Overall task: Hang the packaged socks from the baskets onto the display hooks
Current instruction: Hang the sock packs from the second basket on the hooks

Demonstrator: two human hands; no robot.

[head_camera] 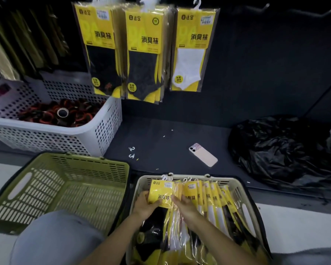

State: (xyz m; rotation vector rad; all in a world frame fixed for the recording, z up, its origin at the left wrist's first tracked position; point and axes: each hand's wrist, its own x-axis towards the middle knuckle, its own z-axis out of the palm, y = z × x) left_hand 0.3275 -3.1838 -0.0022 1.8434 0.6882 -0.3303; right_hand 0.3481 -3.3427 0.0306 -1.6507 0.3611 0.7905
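Dark shelving backs a low black shelf [161, 138], seen from above by a person crouched on a pale floor. Both bare hands reach into a beige basket [245, 205] packed with yellow sock packs [214, 199] standing on edge. The left hand [144, 204] is closed around the front pack [161, 195], a black-sock pack, with fingers under its yellow header. The right hand [185, 205] lies flat against the packs just behind, fingers spread, seemingly parting them; whether it grasps any is unclear.

Left of this basket sits an empty green basket [61, 188]. Beyond it, on the shelf, a white perforated crate [96, 131] holds dark rolled items. A phone [203, 154] lies face down on the shelf, a few loose white hooks [131, 152] nearby, and a black plastic bag [279, 148] to the right.

Above, three bunches of hung packs [143, 54] fill display hooks: two of black socks, one of white [193, 48]. Bare hooks [264, 6] jut out farther right.

The step looks like picking and sorting. Next, the chosen pack must be lifted clear and its small white hanger threaded onto the matching black-sock hook.
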